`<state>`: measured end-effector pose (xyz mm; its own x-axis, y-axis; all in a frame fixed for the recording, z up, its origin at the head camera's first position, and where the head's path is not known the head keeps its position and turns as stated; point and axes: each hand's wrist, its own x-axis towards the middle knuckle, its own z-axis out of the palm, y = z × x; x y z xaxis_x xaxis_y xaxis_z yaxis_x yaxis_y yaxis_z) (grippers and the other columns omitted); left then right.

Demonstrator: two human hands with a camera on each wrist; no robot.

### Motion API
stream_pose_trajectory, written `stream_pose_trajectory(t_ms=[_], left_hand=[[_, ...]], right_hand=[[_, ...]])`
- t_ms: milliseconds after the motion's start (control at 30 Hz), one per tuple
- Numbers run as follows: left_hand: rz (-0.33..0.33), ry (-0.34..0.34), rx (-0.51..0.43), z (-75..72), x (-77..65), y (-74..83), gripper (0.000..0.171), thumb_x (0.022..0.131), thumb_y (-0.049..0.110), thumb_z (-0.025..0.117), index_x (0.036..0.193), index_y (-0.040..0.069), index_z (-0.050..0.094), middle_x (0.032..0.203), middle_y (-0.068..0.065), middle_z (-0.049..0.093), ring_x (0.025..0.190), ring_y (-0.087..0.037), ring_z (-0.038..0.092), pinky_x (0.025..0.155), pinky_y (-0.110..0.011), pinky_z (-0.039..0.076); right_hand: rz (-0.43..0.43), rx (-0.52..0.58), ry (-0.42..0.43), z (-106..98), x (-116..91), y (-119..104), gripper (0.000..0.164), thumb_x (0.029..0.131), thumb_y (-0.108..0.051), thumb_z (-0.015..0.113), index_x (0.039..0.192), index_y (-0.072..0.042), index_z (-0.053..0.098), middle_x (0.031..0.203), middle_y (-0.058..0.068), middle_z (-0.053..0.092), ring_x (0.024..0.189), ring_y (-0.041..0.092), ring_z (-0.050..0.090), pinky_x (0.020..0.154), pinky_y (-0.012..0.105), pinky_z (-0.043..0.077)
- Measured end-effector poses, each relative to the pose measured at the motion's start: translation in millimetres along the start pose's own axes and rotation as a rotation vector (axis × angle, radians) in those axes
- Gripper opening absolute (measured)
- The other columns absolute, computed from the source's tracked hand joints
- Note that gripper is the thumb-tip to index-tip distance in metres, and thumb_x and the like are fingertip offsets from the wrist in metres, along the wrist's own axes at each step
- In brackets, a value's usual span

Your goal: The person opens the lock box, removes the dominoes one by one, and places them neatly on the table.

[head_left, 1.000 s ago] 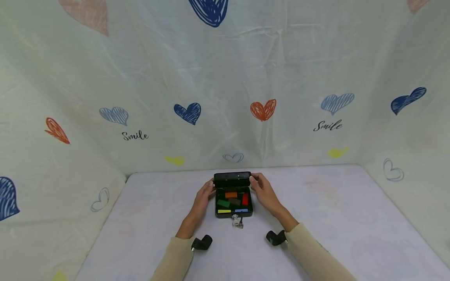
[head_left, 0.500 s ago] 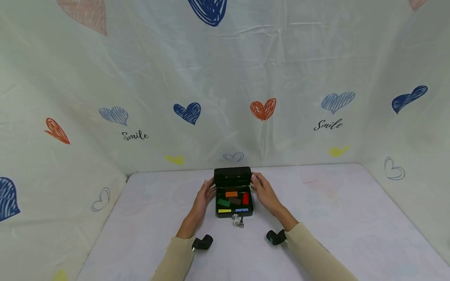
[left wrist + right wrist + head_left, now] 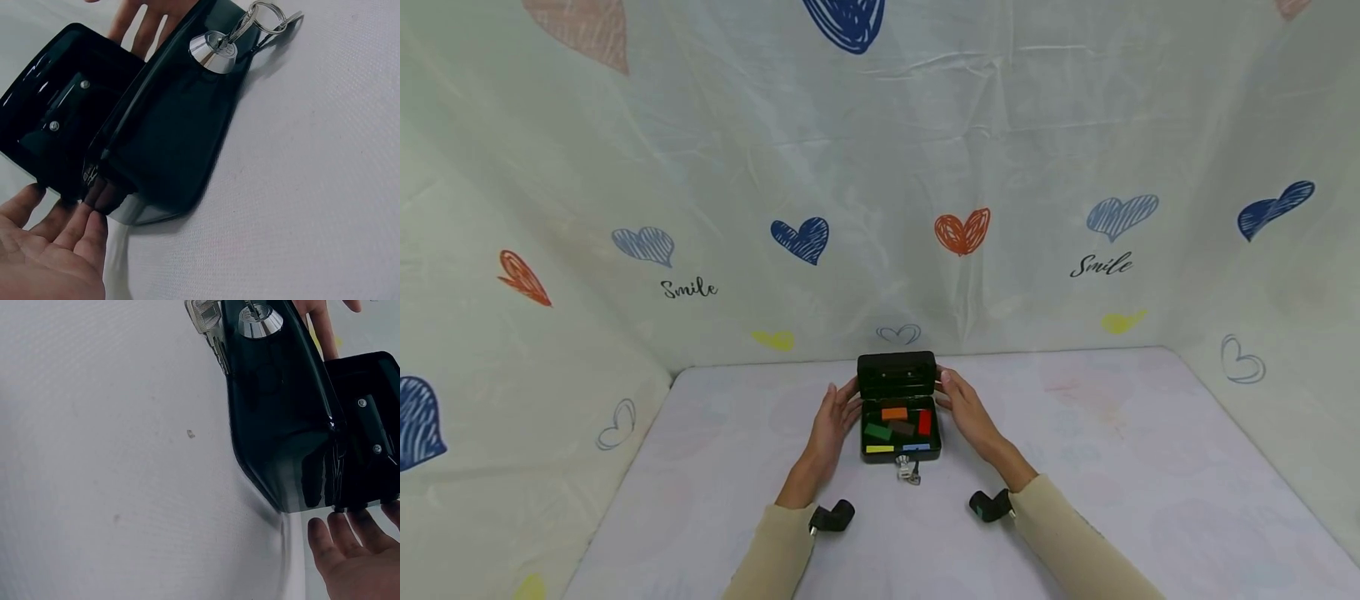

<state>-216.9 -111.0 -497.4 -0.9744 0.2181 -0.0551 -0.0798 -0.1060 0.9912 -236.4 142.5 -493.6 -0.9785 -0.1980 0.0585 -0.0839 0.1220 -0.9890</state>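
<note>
A small black lockable cash box (image 3: 872, 457) stands on the table with its lid (image 3: 897, 367) raised at the back. Inside lie an orange block (image 3: 894, 413), a red one, a green block (image 3: 877, 432), a brown one, and yellow and blue pieces along the front. Keys on a ring (image 3: 269, 19) hang from the silver lock (image 3: 214, 52) in the front wall. At the box's left side, my left hand (image 3: 829, 429) touches near the hinge with extended fingers. My right hand (image 3: 967, 421) has its fingers at the lid's right edge, lightly bent.
A white-covered table (image 3: 1120, 467) surrounds the box. Just behind it rises a pale curtain (image 3: 880, 167) printed with hearts and "Smile". Black wrist cameras (image 3: 832, 517) stick out from both beige sleeves (image 3: 1078, 542).
The lid has swung farther up and back, showing more of its inner face. Both hands stay beside the box, their fingers having shifted slightly along its sides.
</note>
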Motion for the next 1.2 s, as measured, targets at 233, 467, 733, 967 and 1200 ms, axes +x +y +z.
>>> stream_pose_trajectory(t_ms=[233, 467, 733, 967, 1200], left_hand=[[-0.001, -0.003, -0.021, -0.4, 1.1, -3.0, 0.083, 0.111, 0.063, 0.015, 0.169, 0.005, 0.022, 0.174, -0.021, 0.022, 0.158, -0.043, 0.025, 0.134, -0.057, 0.014], [-0.008, -0.001, -0.017, -0.3, 1.1, -4.5, 0.083, 0.110, 0.065, 0.016, 0.169, 0.006, 0.022, 0.174, -0.020, 0.021, 0.158, -0.043, 0.026, 0.134, -0.057, 0.013], [-0.010, -0.021, 0.105, -1.3, -1.9, -9.9, 0.063, 0.115, 0.040, 0.032, 0.169, 0.009, 0.022, 0.174, -0.018, 0.023, 0.159, -0.042, 0.024, 0.133, -0.060, 0.014], [0.017, -0.028, 0.222, -3.8, -9.3, -15.7, 0.074, 0.105, 0.014, 0.061, 0.169, 0.010, 0.024, 0.174, -0.019, 0.024, 0.157, -0.044, 0.028, 0.128, -0.066, 0.025], [0.037, -0.116, 0.305, -9.5, -14.5, -18.6, 0.107, 0.088, 0.003, 0.082, 0.171, 0.012, 0.015, 0.175, -0.019, 0.018, 0.157, -0.045, 0.028, 0.125, -0.055, 0.036]], right_hand=[[0.016, -0.015, 0.003, 0, 2, 0, 0.058, 0.118, -0.032, 0.032, 0.163, 0.004, 0.032, 0.165, 0.027, 0.037, 0.149, 0.045, 0.041, 0.124, 0.059, 0.039], [0.030, -0.016, -0.019, 0, 1, 2, 0.059, 0.116, -0.029, 0.040, 0.166, 0.000, 0.026, 0.170, 0.023, 0.030, 0.155, 0.041, 0.034, 0.127, 0.058, 0.034], [0.003, -0.121, -0.055, -1, -4, 4, 0.066, 0.112, -0.026, 0.052, 0.167, -0.003, 0.024, 0.170, 0.023, 0.030, 0.153, 0.044, 0.036, 0.126, 0.064, 0.032], [-0.083, -0.239, -0.027, -2, -12, 8, 0.065, 0.107, -0.016, 0.061, 0.163, -0.002, 0.032, 0.166, 0.024, 0.036, 0.146, 0.044, 0.045, 0.124, 0.061, 0.038], [-0.164, -0.383, 0.038, 3, -24, 4, 0.065, 0.101, -0.010, 0.069, 0.158, -0.002, 0.040, 0.160, 0.021, 0.043, 0.138, 0.040, 0.051, 0.118, 0.061, 0.044]])
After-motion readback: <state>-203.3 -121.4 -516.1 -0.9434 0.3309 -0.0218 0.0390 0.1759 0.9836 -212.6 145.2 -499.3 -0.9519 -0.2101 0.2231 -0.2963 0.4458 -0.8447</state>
